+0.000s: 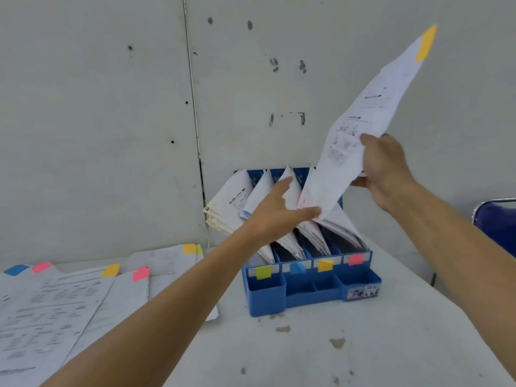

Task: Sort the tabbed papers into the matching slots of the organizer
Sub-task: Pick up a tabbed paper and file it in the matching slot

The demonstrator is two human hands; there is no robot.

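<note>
- Right hand (388,171): grip closed on a white printed paper sheet (363,127), thumb on the printed face, fingers behind the sheet's right edge.
- The sheet is held in the air, slanting from lower left to upper right. Its yellow sticky tab (425,43) is at the top end, high against the wall.
- The sheet's lower corner hangs over the right half of the organizer, close to the left thumb. Which slot it is over cannot be told.
- Left hand (275,213): grip open, fingers straight and spread, holding nothing. The forefinger lies against the standing papers in the middle slots.
- Blue plastic desk organizer (307,294): stands on the counter under both hands, upright slots at the back, small open trays at the front.
- Slot labels, left to right: green label (263,272), blue label (297,268), yellow label (324,265), pink label (356,258).
- Filed white papers (231,202): lean up and leftward out of the slots.
- Loose tabbed sheets (55,308): spread flat on the counter, left of the organizer, overlapping. Blue, pink, yellow and green tabs show along their far edges.
- White stained counter (363,344): carries the organizer and the sheets.
- Grey scuffed wall (97,121) behind; part of a dark blue chair (499,222) at the right edge.
</note>
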